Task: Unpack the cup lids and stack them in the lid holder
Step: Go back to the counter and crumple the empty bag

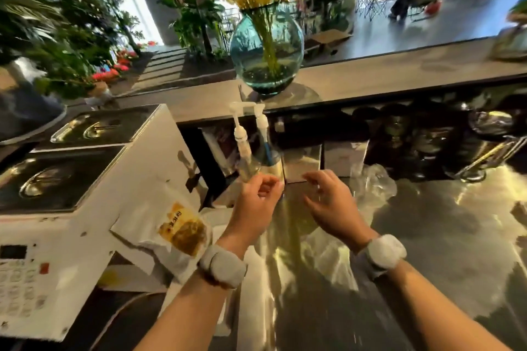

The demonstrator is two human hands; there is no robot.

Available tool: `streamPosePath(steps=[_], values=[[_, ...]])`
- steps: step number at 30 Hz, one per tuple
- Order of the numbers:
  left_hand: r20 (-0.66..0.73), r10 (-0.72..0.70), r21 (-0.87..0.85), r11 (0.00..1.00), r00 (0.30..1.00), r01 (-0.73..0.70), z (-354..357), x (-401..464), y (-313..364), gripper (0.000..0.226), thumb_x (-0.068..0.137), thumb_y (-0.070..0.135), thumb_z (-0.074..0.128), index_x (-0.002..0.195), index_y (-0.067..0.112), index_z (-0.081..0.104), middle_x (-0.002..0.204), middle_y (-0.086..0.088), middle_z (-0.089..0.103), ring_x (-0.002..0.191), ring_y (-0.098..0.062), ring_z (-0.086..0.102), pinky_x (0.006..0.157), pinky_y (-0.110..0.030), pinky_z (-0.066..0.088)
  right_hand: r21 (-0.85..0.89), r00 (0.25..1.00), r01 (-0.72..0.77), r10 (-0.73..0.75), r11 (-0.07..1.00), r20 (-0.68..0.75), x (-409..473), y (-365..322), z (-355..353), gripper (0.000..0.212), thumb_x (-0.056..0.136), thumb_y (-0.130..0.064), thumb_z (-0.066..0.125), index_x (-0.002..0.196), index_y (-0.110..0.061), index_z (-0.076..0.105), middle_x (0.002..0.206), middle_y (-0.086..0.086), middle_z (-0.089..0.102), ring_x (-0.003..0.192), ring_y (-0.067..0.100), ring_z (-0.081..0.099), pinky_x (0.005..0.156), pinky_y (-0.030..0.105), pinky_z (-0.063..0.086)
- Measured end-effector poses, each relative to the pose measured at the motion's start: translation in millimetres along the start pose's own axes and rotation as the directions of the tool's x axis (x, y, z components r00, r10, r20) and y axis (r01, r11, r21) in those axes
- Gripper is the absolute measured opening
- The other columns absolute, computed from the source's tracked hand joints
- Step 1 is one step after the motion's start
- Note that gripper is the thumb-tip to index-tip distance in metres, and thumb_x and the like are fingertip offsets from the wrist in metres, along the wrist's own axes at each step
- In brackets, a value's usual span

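A long clear plastic sleeve (288, 239), apparently the pack of cup lids, stands blurred on the shiny steel counter (427, 236) between my hands. My left hand (255, 202) has its fingers curled and pinches the sleeve's top end. My right hand (332, 202) hovers at the sleeve's right side with fingers spread and loosely bent; whether it touches is lost in the blur. Single lids cannot be made out. I cannot pick out a lid holder for certain.
Two pump bottles (251, 148) stand just behind my hands. A white machine with steel lids (85, 179) and a yellow-printed bag (176, 231) are at left. Crumpled clear plastic (373, 182) lies at right. A glass vase with yellow flowers (266, 45) sits on the raised bar.
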State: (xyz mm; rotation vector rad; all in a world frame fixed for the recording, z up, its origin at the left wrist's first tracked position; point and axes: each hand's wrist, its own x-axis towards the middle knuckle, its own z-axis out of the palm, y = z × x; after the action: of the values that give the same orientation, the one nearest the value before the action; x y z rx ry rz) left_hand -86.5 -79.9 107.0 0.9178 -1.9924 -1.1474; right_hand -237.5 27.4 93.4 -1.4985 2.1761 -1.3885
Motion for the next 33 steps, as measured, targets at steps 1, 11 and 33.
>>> streamPosePath(steps=[1,11,33], values=[[0.022,0.001,0.005,1.0,1.0,-0.001,19,6,-3,0.011,0.099,0.026,0.067,0.096,0.036,0.065,0.091,0.005,0.071,0.085,-0.013,0.068,0.079,-0.041,0.062,-0.028,0.999,-0.034,0.034,0.999,0.001,-1,17,-10,0.041,0.08,-0.011,0.074,0.12,-0.014,0.064,0.108,-0.005,0.057,0.096,0.01,0.057,0.085,0.023,0.047],[0.225,-0.252,0.098,0.967,0.941,0.236,118,33,-54,0.024,0.097,0.031,0.071,0.117,0.02,0.063,0.108,0.004,0.066,0.105,-0.014,0.064,0.079,-0.012,0.05,-0.304,0.918,-0.235,0.314,0.923,0.244,14,127,-38,0.047,0.086,-0.026,0.07,0.132,-0.018,0.06,0.134,0.005,0.058,0.125,0.026,0.054,0.105,0.036,0.045],[0.474,-0.286,0.746,0.633,0.833,-0.207,212,4,-142,0.06,0.094,0.051,0.067,0.143,0.02,0.053,0.149,-0.002,0.048,0.138,-0.03,0.037,0.113,-0.046,0.033,-0.62,0.7,-0.229,0.57,0.75,0.43,7,243,-8,0.059,0.078,-0.036,0.078,0.126,-0.014,0.052,0.119,0.013,0.058,0.11,0.034,0.06,0.089,0.041,0.049]])
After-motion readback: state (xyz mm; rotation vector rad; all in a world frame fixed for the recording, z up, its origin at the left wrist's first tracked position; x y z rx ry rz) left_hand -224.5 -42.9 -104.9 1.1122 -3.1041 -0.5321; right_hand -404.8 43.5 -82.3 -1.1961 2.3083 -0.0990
